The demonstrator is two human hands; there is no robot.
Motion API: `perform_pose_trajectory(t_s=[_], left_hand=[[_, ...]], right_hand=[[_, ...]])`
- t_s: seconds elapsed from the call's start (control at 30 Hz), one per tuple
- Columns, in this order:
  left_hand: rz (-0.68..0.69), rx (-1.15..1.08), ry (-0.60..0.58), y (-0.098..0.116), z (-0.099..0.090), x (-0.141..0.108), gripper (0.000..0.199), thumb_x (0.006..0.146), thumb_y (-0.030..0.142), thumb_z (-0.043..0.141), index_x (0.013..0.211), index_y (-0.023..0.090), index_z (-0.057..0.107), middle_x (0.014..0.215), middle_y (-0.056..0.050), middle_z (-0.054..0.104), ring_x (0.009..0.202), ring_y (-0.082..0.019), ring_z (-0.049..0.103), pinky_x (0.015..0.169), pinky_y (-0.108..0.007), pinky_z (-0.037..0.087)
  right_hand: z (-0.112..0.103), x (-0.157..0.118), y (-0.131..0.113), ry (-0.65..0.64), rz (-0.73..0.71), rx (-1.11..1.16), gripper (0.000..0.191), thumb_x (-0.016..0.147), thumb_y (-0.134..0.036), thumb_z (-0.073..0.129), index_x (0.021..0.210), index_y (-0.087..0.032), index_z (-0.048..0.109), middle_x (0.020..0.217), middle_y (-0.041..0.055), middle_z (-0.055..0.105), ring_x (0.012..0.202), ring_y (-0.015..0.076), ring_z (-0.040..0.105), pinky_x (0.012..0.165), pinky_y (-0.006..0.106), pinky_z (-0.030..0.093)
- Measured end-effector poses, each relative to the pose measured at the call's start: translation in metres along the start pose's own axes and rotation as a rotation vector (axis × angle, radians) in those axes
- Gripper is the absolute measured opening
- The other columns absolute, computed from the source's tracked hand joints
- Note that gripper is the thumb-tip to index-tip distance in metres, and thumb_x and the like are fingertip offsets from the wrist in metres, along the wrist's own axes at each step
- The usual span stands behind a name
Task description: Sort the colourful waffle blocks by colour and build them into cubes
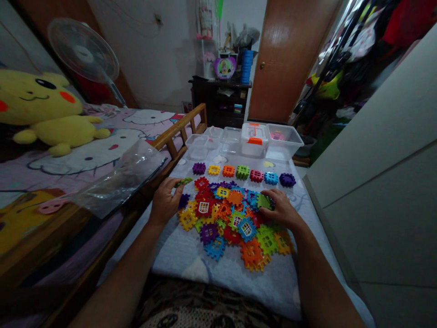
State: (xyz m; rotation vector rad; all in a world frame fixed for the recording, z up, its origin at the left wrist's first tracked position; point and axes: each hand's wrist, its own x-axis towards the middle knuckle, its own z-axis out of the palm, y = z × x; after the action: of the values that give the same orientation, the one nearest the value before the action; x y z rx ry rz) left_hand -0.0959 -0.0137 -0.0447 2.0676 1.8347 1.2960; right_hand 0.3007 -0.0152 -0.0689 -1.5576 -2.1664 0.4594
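Note:
My left hand [165,201] pinches a thin green plastic block [184,182] at the left edge of a heaped pile of interlocking waffle-shaped plastic blocks [228,223]. My right hand [280,210] lies on the pile's right side, its fingers closed over a green block [264,202]. The pile is many-coloured and rests on a pale quilted mat [191,257]. Beyond it stands a row of single blocks, running from a purple block [199,168] to a purple gear-shaped block [287,180].
Clear plastic boxes [231,141] and a white box with an orange handle [254,140] stand behind the row. A wooden bed rail [177,132] runs along the left, with a plastic bag [123,182] draped over it. A pale wardrobe panel [375,191] rises at the right.

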Motion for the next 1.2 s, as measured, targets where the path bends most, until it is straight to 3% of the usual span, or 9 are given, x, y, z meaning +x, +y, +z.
perform_pose_trajectory(t_s=[0.13, 0.27, 0.43, 0.57, 0.7, 0.93, 1.2], left_hand=[[0.006, -0.096, -0.086, 0.033, -0.002, -0.002, 0.028, 0.092, 0.040, 0.053, 0.105, 0.021, 0.068, 0.106, -0.005, 0.069, 0.099, -0.022, 0.065, 0.092, -0.034, 0.051], [-0.044, -0.257, -0.303, 0.066, 0.008, -0.003, 0.036, 0.088, 0.037, 0.058, 0.121, 0.023, 0.063, 0.104, -0.004, 0.072, 0.089, -0.021, 0.068, 0.080, -0.034, 0.055], [0.097, -0.280, -0.533, 0.091, 0.027, 0.000, 0.030, 0.088, 0.028, 0.058, 0.117, 0.025, 0.066, 0.108, -0.006, 0.073, 0.094, -0.023, 0.069, 0.085, -0.039, 0.055], [0.208, -0.277, -0.602, 0.094, 0.046, 0.000, 0.027, 0.088, 0.022, 0.059, 0.114, 0.026, 0.066, 0.116, -0.008, 0.071, 0.107, -0.024, 0.066, 0.095, -0.043, 0.052], [0.263, -0.217, -0.619, 0.095, 0.056, -0.003, 0.027, 0.087, 0.016, 0.057, 0.112, 0.026, 0.064, 0.115, -0.007, 0.068, 0.108, -0.023, 0.064, 0.096, -0.042, 0.052], [0.360, -0.101, -0.708, 0.095, 0.055, -0.004, 0.029, 0.084, 0.010, 0.059, 0.110, 0.022, 0.061, 0.118, -0.009, 0.062, 0.114, -0.025, 0.058, 0.101, -0.041, 0.049], [0.402, -0.108, -0.730, 0.087, 0.054, -0.004, 0.056, 0.076, 0.006, 0.064, 0.127, 0.026, 0.053, 0.133, -0.007, 0.057, 0.127, -0.025, 0.053, 0.107, -0.040, 0.046]], right_hand=[[0.001, 0.002, -0.004, 0.025, -0.034, 0.061, 0.048, 0.080, -0.040, 0.072, 0.126, -0.028, 0.062, 0.122, 0.0096, 0.057, 0.118, 0.0304, 0.054, 0.104, 0.051, 0.042], [0.003, 0.003, -0.012, -0.014, -0.039, 0.060, 0.050, 0.080, -0.042, 0.073, 0.126, -0.027, 0.063, 0.120, 0.0104, 0.059, 0.116, 0.0313, 0.054, 0.104, 0.052, 0.042], [0.005, 0.003, -0.016, 0.000, -0.037, 0.046, 0.049, 0.079, -0.042, 0.073, 0.125, -0.027, 0.064, 0.120, 0.0099, 0.060, 0.117, 0.0316, 0.055, 0.104, 0.053, 0.041], [0.005, 0.003, -0.015, 0.033, -0.045, 0.051, 0.048, 0.078, -0.041, 0.074, 0.123, -0.026, 0.064, 0.120, 0.0099, 0.061, 0.116, 0.0312, 0.054, 0.104, 0.052, 0.042], [0.005, 0.004, -0.018, 0.028, -0.053, 0.041, 0.045, 0.078, -0.040, 0.075, 0.119, -0.025, 0.064, 0.119, 0.0103, 0.061, 0.114, 0.0310, 0.054, 0.103, 0.051, 0.043], [0.006, 0.003, -0.025, 0.024, -0.056, 0.000, 0.044, 0.078, -0.038, 0.075, 0.119, -0.024, 0.065, 0.117, 0.0109, 0.063, 0.112, 0.0314, 0.056, 0.101, 0.050, 0.043], [0.006, 0.003, -0.027, 0.029, -0.045, -0.010, 0.042, 0.081, -0.041, 0.072, 0.117, -0.023, 0.065, 0.114, 0.0115, 0.065, 0.110, 0.0312, 0.058, 0.099, 0.047, 0.044]])
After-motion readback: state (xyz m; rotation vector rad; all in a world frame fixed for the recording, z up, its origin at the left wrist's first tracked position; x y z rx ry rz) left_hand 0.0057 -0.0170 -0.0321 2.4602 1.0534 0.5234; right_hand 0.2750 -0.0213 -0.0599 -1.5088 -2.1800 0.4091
